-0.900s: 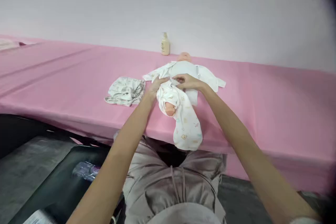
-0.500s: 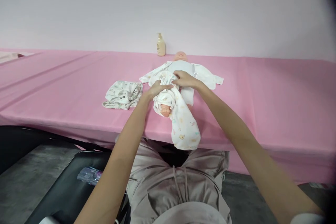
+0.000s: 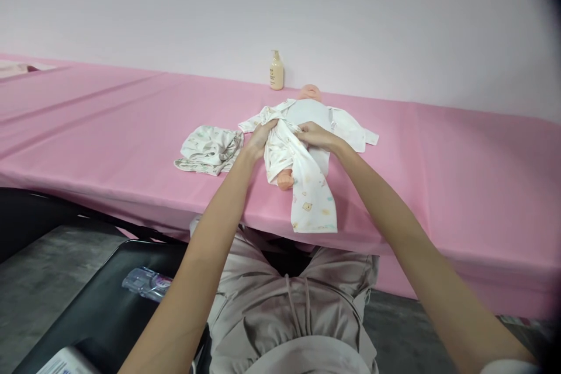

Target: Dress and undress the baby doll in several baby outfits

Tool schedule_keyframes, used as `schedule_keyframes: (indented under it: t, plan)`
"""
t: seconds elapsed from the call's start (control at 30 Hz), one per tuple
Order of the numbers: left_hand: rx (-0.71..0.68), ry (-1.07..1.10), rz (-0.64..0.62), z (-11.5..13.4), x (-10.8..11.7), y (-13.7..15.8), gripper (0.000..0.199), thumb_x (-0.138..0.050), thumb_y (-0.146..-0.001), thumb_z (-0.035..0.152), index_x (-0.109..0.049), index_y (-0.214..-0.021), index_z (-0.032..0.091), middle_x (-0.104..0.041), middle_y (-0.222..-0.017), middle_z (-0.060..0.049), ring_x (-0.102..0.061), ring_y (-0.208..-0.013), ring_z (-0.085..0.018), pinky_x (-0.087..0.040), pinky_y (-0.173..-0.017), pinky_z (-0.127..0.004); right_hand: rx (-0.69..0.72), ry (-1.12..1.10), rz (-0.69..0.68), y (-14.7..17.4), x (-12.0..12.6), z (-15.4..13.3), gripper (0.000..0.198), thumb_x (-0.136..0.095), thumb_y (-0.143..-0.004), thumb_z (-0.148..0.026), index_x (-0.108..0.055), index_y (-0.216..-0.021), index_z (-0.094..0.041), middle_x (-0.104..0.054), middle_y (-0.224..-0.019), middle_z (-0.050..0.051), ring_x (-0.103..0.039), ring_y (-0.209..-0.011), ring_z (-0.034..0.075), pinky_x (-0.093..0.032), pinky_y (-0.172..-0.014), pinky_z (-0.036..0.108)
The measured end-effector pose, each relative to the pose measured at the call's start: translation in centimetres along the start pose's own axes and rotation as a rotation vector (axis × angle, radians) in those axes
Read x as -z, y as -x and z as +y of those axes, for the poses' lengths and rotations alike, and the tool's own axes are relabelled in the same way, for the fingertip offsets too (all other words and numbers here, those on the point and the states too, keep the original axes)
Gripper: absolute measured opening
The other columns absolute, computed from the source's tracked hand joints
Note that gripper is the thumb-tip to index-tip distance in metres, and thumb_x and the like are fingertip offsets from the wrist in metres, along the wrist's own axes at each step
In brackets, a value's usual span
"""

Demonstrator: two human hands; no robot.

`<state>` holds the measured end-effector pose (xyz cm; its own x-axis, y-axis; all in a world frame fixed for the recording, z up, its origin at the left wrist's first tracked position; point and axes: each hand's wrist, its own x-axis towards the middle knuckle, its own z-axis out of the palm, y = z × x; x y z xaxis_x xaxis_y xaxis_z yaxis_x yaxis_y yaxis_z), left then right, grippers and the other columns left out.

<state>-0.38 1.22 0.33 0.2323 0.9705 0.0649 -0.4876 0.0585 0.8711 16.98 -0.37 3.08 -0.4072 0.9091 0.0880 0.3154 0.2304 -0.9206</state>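
Observation:
A baby doll lies on its back on the pink-covered table, its head [image 3: 310,92] toward the wall, dressed in a white long-sleeved top [image 3: 350,127]. White printed baby pants [image 3: 309,187] are bunched around one of its legs, and a bare foot [image 3: 285,179] pokes out of that leg opening. The other pant leg hangs loose toward me over the table's front. My left hand [image 3: 262,139] is closed on the cloth at the left of the waistband. My right hand [image 3: 314,134] pinches the pants' right side with thumb and fingers.
Folded printed cloth [image 3: 209,151] lies left of the doll. A pump bottle [image 3: 276,72] stands by the wall. The pink table cover [image 3: 109,128] spreads to both sides. Beside my legs, a black chair [image 3: 96,315] holds a clear plastic bottle [image 3: 146,284].
The pants have been drawn up the doll's leg, and the gathered cloth has loosened around it. My left hand has moved up along the cloth; my right hand has shifted slightly right and down.

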Motion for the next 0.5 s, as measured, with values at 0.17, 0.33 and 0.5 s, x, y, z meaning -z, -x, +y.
schedule_keyframes:
  t: [0.17, 0.33, 0.5]
  plan:
    - [0.024, -0.242, -0.248, -0.4, -0.3, 1.2, 0.037, -0.079, -0.069, 0.029, -0.046, -0.058, 0.017, -0.034, -0.043, 0.009, -0.028, -0.035, -0.002, -0.030, -0.040, -0.018, 0.105, -0.320, 0.271, -0.9, -0.2, 0.6, 0.037, -0.067, -0.075, -0.052, -0.050, -0.070, -0.019, -0.052, -0.066, -0.002, -0.050, -0.062, 0.013, -0.042, -0.060, 0.026]
    - [-0.003, -0.459, -0.419, -1.0, 0.0, 1.2, 0.050, -0.075, -0.072, 0.043, -0.037, -0.050, 0.017, -0.029, -0.041, 0.007, -0.021, -0.036, -0.002, -0.020, -0.036, -0.017, 0.245, 0.044, 0.368, -1.4, -0.8, 1.0, 0.044, -0.056, -0.082, -0.056, -0.039, -0.060, -0.021, -0.040, -0.060, -0.004, -0.041, -0.059, 0.013, -0.036, -0.058, 0.025]
    - [0.108, -0.398, -0.418, -0.6, -0.1, 1.0, 0.039, -0.070, -0.074, 0.038, -0.047, -0.053, 0.015, -0.033, -0.039, 0.005, -0.022, -0.032, -0.001, -0.019, -0.033, -0.016, 0.272, 0.240, 0.390, -0.9, -1.3, 0.5, 0.040, -0.062, -0.079, -0.045, -0.039, -0.058, -0.021, -0.040, -0.057, -0.004, -0.040, -0.061, 0.013, -0.037, -0.061, 0.026]
